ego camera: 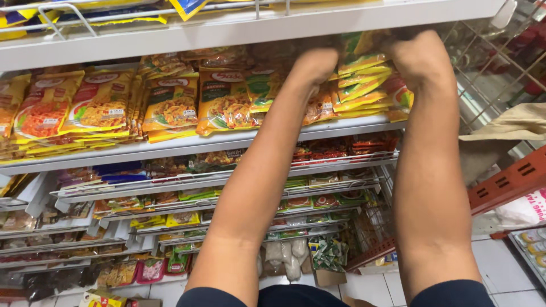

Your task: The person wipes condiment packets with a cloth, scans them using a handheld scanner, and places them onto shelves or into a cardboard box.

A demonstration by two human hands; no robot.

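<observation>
Clearly, in the head view, we have both arms stretched up into the shelf (pixel 341 132) under the top board. Our left hand (pixel 314 64) is pushed in among the packets, knuckles toward us; whether it clasps anything we cannot tell. Our right hand (pixel 418 57) presses against a stack (pixel 359 85) of yellow-green sachets at the shelf's right end, fingers hidden behind it, so that grip is unclear too. Left of our arms, rows of sachets (pixel 170 105) already lie neatly faced. We judge the right end is the part unfinished.
</observation>
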